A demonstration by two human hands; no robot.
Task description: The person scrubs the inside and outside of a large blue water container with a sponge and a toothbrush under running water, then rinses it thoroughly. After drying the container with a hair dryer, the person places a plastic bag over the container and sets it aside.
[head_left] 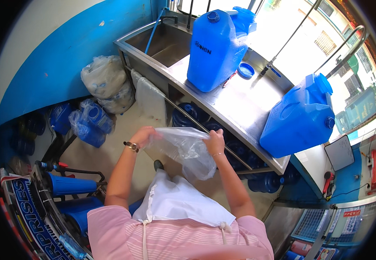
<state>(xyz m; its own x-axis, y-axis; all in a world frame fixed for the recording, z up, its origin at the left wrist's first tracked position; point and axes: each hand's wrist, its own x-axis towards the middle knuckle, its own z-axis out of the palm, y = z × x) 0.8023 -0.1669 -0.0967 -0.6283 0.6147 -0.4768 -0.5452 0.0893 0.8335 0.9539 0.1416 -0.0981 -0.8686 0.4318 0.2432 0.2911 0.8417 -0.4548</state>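
Observation:
A clear plastic bag (pixel 188 151) is stretched between my two hands in front of my white apron. My left hand (pixel 143 137) is closed on one upper corner of it, with a watch on that wrist. On the other upper corner, my right hand (pixel 215 142) grips the film in a fist. The bag's body hangs loose and crumpled below, nearer the right hand. Just beyond it runs the metal rail of the steel sink counter (pixel 235 104). A tall blue water jug (pixel 214 54) stands on that counter, and another blue jug (pixel 298 115) sits at its right end.
More clear plastic sheeting (pixel 149 97) hangs over the rail. Stuffed plastic bags (pixel 106 80) and bag-wrapped blue containers (pixel 90 121) lie on the floor at left. Round blue bottles (pixel 263 184) sit under the counter. Blue filter housings (pixel 73 184) stand close by my left side. A blue lid (pixel 246 70) rests on the counter.

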